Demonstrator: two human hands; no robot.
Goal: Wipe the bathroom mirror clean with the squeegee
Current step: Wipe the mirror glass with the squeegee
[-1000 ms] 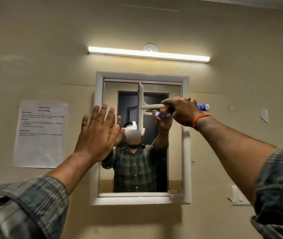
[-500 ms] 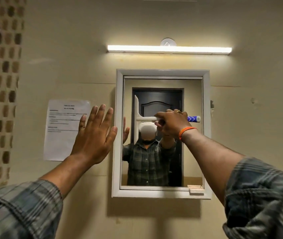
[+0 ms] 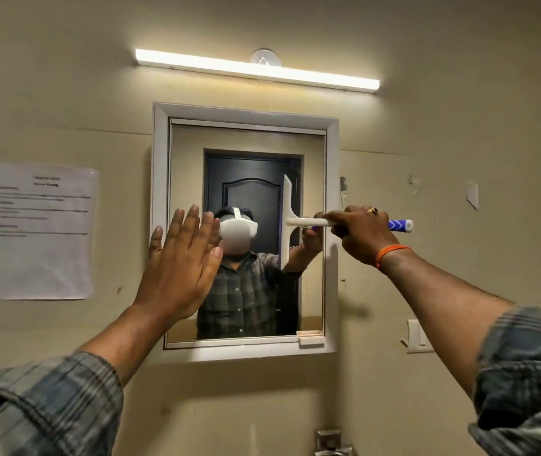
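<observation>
R grip (image 3: 363, 236) on squeegee (image 3: 288, 222) handle, blade leftward.

Light bar (image 3: 257, 71) above mirror (image 3: 246, 179), paper notice (image 3: 41, 230) left, squeegee (image 3: 288, 222) on mirror's right side.

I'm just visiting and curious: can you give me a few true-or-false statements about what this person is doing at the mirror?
1. The right hand grips the squeegee. True.
2. The squeegee blade lies horizontal. False: it stands upright, near the right side of the mirror.
3. The left hand holds a cloth. False: it is flat, open and empty.
4. A light glows above the mirror. True.
5. A paper hangs right of the mirror. False: left.
</observation>
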